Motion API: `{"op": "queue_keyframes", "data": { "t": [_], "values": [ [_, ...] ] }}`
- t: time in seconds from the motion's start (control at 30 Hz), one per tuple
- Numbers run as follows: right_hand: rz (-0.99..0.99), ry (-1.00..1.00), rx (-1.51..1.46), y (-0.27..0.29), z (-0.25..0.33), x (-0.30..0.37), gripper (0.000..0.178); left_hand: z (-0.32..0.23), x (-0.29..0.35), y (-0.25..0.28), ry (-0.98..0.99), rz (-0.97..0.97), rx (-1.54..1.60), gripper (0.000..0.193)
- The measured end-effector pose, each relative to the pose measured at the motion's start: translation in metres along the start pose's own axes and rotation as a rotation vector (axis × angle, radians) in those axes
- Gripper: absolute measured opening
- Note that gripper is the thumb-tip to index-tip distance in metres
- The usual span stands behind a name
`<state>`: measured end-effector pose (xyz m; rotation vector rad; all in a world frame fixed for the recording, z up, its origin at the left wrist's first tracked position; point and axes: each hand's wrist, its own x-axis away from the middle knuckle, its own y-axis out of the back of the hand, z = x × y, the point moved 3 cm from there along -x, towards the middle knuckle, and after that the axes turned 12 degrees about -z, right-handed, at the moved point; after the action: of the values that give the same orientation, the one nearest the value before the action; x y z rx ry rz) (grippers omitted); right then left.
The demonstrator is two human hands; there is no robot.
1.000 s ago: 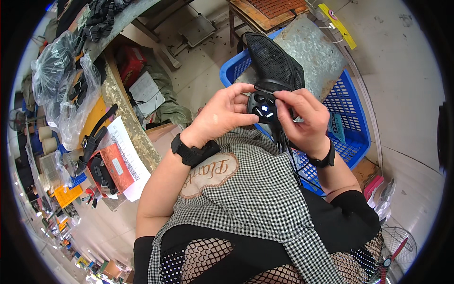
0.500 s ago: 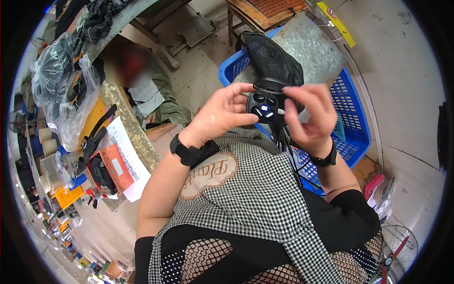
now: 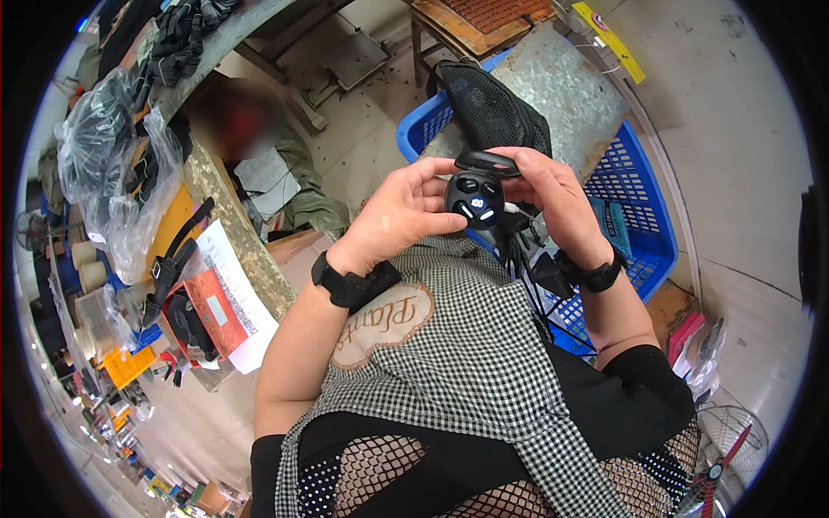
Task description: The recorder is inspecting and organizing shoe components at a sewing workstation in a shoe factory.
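Observation:
A round black earbud charging case [image 3: 475, 198] is in front of me, its lid [image 3: 485, 162] raised and a small display lit in the middle. Dark pieces with bright marks sit in its recesses. My left hand [image 3: 393, 209] grips the case from the left, thumb along the lower edge and fingers behind. The fingers of my right hand [image 3: 560, 200] are closed at the right end of the lid. A white plug [image 3: 511, 208] shows at the case's right side. Black cables [image 3: 515, 250] hang below it.
Beyond my hands stands a blue plastic basket [image 3: 641, 233] with a metal sheet [image 3: 566, 95] and a black mesh bag [image 3: 492, 108] on it. To the left is a worn workbench [image 3: 211, 186] with papers, straps and an orange-red pouch [image 3: 214, 311]. A fan [image 3: 715, 470] is at lower right.
My right hand has moved up and inward, and its fingers now close on the lid's right end. The case has shifted slightly left and remains in my left hand.

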<state>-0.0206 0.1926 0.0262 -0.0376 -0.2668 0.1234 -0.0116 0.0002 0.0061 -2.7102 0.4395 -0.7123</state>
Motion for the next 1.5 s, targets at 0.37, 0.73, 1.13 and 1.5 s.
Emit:
{"op": "queue_keyframes", "data": {
  "t": [0.37,0.73,1.13,1.5],
  "values": [
    [0.221,-0.045,-0.001,-0.006,-0.007,0.003,0.043,-0.003,0.002,0.000,-0.008,0.081,0.040,0.067],
    [0.035,-0.025,0.047,0.043,0.005,-0.014,0.040,-0.004,0.001,0.006,-0.008,0.004,0.001,0.055],
    [-0.823,-0.378,-0.488,0.307,-0.171,0.014,0.017,0.004,-0.015,0.017,0.090,-0.134,-0.043,0.039],
    [-1.026,-0.926,-0.261,0.268,-0.355,0.030,0.021,0.011,-0.028,0.012,0.145,-0.147,-0.203,0.037]
  ]
}}
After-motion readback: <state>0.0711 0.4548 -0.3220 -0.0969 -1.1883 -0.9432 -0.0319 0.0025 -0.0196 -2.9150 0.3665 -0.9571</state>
